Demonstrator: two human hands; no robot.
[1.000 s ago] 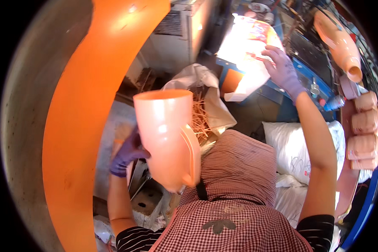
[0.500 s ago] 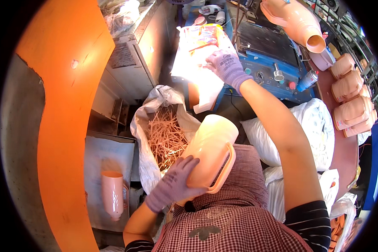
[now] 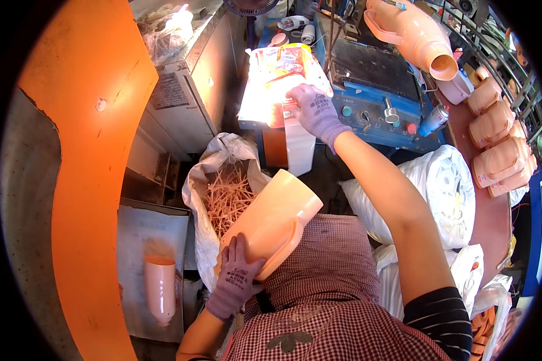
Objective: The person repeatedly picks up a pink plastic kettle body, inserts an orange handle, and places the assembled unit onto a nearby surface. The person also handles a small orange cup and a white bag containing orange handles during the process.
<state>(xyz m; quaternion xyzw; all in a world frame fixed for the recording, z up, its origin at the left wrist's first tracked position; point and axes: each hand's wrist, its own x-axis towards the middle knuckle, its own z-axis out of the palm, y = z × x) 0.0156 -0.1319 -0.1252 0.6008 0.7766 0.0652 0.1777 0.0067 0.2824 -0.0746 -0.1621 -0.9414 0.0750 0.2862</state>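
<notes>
My left hand (image 3: 238, 283), in a purple-grey knit glove, grips the lower end of a peach plastic jug (image 3: 277, 219) with a side handle. The jug lies tilted across my lap, its wide open end up and to the right. My right hand (image 3: 316, 114), gloved alike, reaches forward and pinches a white label sheet (image 3: 299, 147) that hangs over the front of a small stand. Glare blurs the paper at its fingertips. Beyond that hand lie colourful printed packets (image 3: 286, 60).
Left of the jug, a white woven sack (image 3: 199, 210) holds peach plastic scraps (image 3: 230, 195). Another peach jug body (image 3: 160, 289) sits farther left beside an orange panel (image 3: 90, 180). A blue machine (image 3: 373, 114) stands ahead. Several peach jugs (image 3: 494, 159) line the right-hand bench; white sacks (image 3: 421, 192) lie below.
My left hand has drawn the jug down and to the left, tilting it further. My right hand has shifted slightly left at the paper, and the white sheet now hangs straighter.
</notes>
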